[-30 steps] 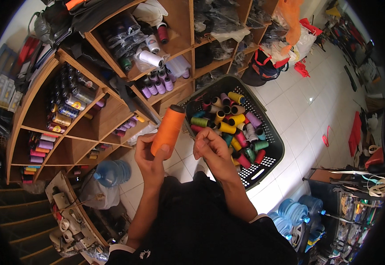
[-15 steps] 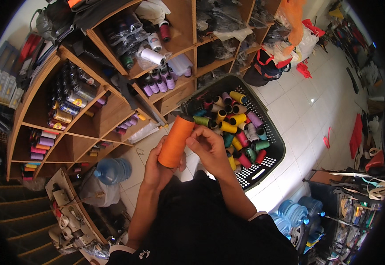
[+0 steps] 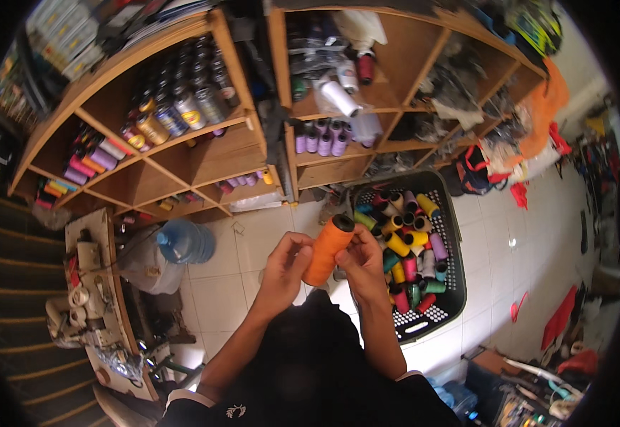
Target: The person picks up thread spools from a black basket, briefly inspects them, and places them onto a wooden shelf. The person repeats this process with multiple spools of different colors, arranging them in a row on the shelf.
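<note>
An orange thread spool (image 3: 329, 250) is held up in front of my chest, tilted, with its dark core end facing up and away. Around its left side close the fingers of my left hand (image 3: 286, 265). My right hand (image 3: 361, 260) grips the opposite side, thumb on the thread. Just beyond and right of the hands, a dark perforated basket (image 3: 454, 285) sits on the floor, filled with thread spools in yellow, purple, green, pink and other colours. Among them is a yellow spool (image 3: 397, 245).
Wooden shelves (image 3: 203, 167) with spools and plastic bags line the far side. A blue water jug (image 3: 185, 242) stands on the tiles at left, near a sewing machine (image 3: 86, 302) on a table. Red fabric (image 3: 559, 317) lies on the floor at right.
The view has swung left, so the shelves and basket appear shifted right. Both hands still hold the orange spool, and the left hand's fingers have moved to its side.
</note>
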A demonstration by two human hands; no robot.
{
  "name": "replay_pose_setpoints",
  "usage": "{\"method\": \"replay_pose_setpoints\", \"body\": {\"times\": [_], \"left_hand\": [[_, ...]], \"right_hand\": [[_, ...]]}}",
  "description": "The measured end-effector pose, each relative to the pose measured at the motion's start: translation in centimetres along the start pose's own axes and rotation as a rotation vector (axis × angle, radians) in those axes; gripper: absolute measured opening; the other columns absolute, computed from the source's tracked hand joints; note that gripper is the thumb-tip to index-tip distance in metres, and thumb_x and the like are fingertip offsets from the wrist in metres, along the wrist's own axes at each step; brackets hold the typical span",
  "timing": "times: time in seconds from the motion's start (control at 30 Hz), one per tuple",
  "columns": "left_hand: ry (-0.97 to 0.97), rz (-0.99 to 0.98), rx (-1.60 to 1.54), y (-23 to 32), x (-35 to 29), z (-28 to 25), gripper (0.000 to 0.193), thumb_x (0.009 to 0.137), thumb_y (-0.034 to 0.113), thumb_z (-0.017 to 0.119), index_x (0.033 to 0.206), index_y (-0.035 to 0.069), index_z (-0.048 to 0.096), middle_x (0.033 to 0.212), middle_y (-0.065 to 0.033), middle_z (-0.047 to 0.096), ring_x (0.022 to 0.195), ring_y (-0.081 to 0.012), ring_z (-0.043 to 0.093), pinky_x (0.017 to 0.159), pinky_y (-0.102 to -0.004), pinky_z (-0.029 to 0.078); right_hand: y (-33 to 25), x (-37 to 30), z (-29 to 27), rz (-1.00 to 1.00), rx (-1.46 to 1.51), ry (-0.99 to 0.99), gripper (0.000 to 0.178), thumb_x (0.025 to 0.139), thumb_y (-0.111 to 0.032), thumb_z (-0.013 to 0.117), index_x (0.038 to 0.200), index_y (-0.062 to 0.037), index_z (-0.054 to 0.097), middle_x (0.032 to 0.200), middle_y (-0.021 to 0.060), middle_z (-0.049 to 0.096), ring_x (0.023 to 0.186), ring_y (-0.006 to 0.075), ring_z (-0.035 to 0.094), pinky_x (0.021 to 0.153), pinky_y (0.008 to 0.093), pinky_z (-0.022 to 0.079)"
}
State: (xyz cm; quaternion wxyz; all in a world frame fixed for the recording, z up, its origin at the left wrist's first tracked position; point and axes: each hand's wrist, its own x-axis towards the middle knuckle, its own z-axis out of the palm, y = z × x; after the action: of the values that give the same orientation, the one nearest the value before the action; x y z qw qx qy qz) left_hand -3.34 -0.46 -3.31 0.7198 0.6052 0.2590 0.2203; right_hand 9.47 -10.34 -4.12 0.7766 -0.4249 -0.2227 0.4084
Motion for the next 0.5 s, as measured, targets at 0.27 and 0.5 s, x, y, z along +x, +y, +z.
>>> {"method": "replay_pose_setpoints", "body": {"times": [0.27,0.5], "left_hand": [[0.092,0.124,0.23,0.4,-0.6,-7.7,0.04,0.084,0.005,0.066,0.12,0.001,0.051,0.114,-0.0074,0.057,0.103,-0.0147,0.056,0.084,-0.0291,0.046],[0.127,0.064,0.016,-1.3,-0.5,-15.6,0.044,0.084,0.005,0.068,0.123,0.001,0.048,0.116,-0.0075,0.057,0.104,-0.0162,0.056,0.086,-0.0311,0.046]], "right_hand": [[5.9,3.2,5.1,0.108,-0.208,-0.031,0.038,0.078,-0.003,0.073,0.109,-0.0011,0.053,0.104,0.0056,0.059,0.095,0.013,0.058,0.083,0.0289,0.048],[11.1,5.4,10.0,0.147,-0.323,-0.067,0.037,0.08,-0.003,0.071,0.116,-0.0019,0.06,0.1,0.0039,0.059,0.092,0.0119,0.057,0.08,0.027,0.048]]}}
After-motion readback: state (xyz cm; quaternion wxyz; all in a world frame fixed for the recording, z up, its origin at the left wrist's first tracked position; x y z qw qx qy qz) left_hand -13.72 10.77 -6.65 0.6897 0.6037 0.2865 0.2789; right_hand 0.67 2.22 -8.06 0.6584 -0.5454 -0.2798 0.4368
